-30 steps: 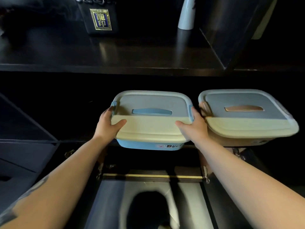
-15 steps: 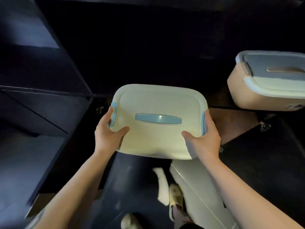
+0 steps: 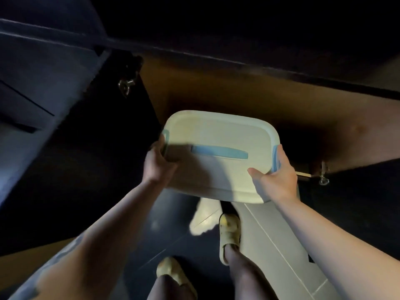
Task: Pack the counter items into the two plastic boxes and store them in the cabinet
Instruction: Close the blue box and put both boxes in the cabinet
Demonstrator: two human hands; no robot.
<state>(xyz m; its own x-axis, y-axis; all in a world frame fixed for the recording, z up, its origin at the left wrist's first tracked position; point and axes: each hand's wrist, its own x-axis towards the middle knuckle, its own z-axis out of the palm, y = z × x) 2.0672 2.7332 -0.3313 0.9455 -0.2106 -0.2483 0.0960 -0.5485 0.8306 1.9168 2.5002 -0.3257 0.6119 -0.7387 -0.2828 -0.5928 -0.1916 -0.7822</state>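
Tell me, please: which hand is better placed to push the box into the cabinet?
Neither alone. The left hand and right hand grip opposite ends of the box, already facing the open cabinet; probably both push together.

Single head view, steeply downward, close above hands

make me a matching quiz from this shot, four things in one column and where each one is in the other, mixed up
Things:
1. left hand
2. right hand
3. blue handle
4. metal hinge

Places:
A. middle of the box lid
B. on the cabinet's left inner edge, above and left of the box
C. gripping the box's right end by the blue clip
D. gripping the box's left end, in shadow

Pairs: 1-D, 2-C, 3-A, 4-B
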